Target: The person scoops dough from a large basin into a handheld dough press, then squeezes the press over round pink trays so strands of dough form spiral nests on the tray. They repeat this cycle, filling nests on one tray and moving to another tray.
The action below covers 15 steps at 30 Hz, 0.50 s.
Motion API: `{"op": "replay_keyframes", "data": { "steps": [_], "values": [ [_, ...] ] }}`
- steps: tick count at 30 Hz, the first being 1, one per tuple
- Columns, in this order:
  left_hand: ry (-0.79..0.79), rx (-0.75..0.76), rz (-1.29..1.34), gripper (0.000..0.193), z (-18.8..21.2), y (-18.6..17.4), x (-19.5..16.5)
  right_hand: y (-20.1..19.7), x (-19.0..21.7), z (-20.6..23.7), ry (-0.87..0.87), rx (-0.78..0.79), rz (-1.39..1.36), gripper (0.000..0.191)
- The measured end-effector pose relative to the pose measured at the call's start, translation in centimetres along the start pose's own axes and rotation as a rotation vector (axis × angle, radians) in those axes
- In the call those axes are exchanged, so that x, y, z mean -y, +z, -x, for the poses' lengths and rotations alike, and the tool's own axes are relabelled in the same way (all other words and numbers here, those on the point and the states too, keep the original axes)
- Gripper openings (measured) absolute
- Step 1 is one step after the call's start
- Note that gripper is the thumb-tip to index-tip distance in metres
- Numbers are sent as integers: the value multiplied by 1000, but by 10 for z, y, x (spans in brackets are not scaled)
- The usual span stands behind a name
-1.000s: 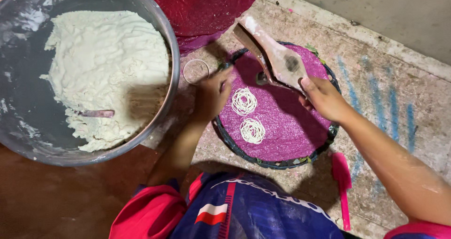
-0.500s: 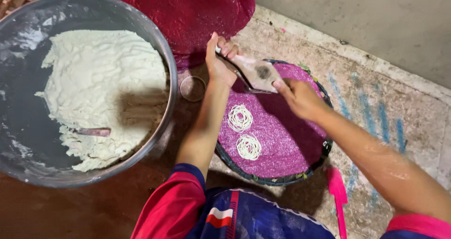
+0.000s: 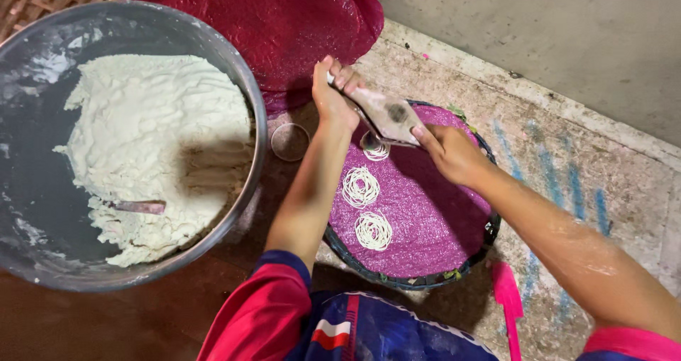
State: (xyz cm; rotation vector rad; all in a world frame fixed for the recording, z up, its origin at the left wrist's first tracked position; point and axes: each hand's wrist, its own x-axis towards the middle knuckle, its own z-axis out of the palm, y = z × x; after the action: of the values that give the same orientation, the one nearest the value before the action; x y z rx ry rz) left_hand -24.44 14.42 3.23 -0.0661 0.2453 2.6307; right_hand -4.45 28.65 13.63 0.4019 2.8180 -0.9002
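My left hand (image 3: pixel 332 95) and my right hand (image 3: pixel 448 150) each grip one end of a wooden noodle press (image 3: pixel 383 113) held above the far side of a round purple mat (image 3: pixel 433 219). A third coil of white noodle strands (image 3: pixel 376 150) hangs just under the press. Two finished noodle coils lie on the mat, one in the middle (image 3: pixel 360 186) and one nearer me (image 3: pixel 373 230).
A large metal bowl (image 3: pixel 250 98) of white dough (image 3: pixel 142 141) with a utensil handle (image 3: pixel 139 206) in it stands at the left. A small metal ring (image 3: pixel 289 141) lies beside it. A dark red mat (image 3: pixel 269 20) lies beyond. A pink tool (image 3: pixel 508 301) lies at the right.
Both hands have brought the press toward the mat's far left edge and lower. A third coil of strands now appears under the press.
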Motion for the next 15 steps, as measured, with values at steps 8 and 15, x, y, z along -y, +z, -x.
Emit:
{"op": "replay_keyframes", "data": {
  "steps": [8, 15],
  "values": [
    [26, -72, 51, 32, -5, 21, 29, -25, -19, -5, 26, -58, 129, 57],
    [-338, -294, -417, 50, 17, 38, -4, -26, -31, -10, -79, -120, -80, 52]
  ]
}}
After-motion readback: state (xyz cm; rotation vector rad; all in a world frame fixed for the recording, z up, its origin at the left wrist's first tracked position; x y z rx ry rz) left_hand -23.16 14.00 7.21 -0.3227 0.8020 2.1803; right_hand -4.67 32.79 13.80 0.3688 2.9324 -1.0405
